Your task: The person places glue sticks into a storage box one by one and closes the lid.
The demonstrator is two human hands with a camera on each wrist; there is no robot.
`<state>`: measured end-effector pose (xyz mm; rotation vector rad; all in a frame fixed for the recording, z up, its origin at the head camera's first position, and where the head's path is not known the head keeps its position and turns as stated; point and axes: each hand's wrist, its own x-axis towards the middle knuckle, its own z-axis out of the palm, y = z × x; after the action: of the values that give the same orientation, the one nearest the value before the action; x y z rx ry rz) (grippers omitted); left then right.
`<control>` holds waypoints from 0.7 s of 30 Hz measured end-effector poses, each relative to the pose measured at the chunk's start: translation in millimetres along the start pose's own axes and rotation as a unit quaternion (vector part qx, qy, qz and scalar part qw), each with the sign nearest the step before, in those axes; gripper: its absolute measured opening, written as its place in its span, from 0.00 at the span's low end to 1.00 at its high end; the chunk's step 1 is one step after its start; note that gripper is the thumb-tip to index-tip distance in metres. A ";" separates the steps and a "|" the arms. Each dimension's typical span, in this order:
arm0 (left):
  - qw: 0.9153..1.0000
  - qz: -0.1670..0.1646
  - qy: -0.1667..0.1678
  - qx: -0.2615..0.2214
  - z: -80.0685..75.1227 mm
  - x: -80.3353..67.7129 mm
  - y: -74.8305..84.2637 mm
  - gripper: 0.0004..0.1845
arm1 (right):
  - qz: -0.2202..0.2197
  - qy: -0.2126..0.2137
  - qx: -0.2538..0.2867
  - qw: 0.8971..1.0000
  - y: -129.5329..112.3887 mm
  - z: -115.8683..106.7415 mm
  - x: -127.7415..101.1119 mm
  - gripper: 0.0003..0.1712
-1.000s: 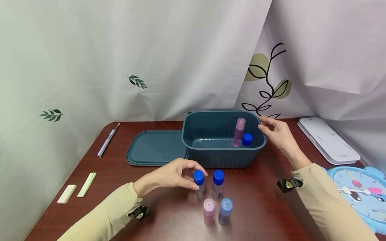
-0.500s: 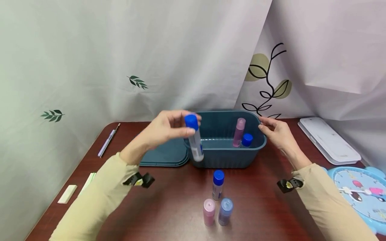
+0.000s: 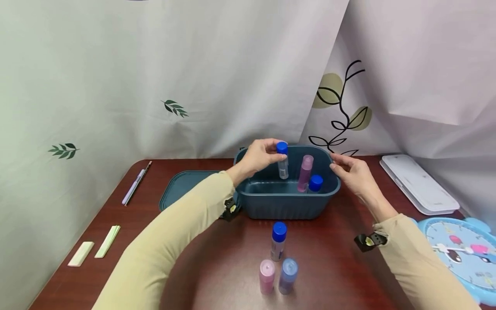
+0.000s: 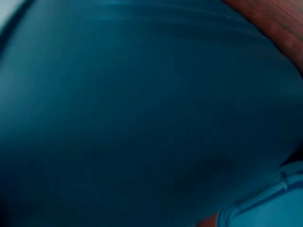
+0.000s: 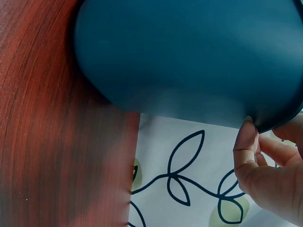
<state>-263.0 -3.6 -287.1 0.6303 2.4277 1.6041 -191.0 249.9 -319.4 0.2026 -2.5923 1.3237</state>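
My left hand [image 3: 260, 156] pinches a blue-capped glue stick [image 3: 283, 167] between thumb and fingers, upright inside the opening of the dark teal plastic bin [image 3: 286, 207]. A pink glue stick [image 3: 305, 174] leans in the bin's right half beside another blue-capped glue stick [image 3: 315, 184]. My right hand [image 3: 354, 172] grips the bin's right rim; in the right wrist view its thumb [image 5: 247, 142] presses the outer wall below the rim. Standing in front of the bin are a blue-capped glue stick [image 3: 278, 242], a pink one [image 3: 266, 277] and a translucent blue one [image 3: 288, 277].
The bin's lid [image 3: 186, 187] lies left of it, partly behind my left sleeve. Farther left are a pen and pencil [image 3: 135, 184], a pale green strip bundle [image 3: 107, 242] and an eraser-like block [image 3: 81, 254]. A white case [image 3: 420, 183] and a blue clock [image 3: 463, 254] lie right.
My left hand has picked up the left blue-capped glue stick from the table and carried it up and rightward into the bin's opening. The right hand keeps its grip on the rim.
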 end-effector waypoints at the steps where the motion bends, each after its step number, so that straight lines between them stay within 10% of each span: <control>1: 1.000 -0.007 -0.004 0.009 3.9 2.1 -2.6 0.17 | 0.000 0.000 0.000 1.000 -0.4 0.5 -0.2 0.25; 21: 0.988 -0.068 -0.069 0.117 24.5 8.2 -12.0 0.23 | 0.007 -0.002 0.003 1.000 1.3 1.6 0.9 0.25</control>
<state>-264.6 16.4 -307.3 0.5739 2.5137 1.1945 -192.3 249.3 -321.1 0.1898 -2.5987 1.3365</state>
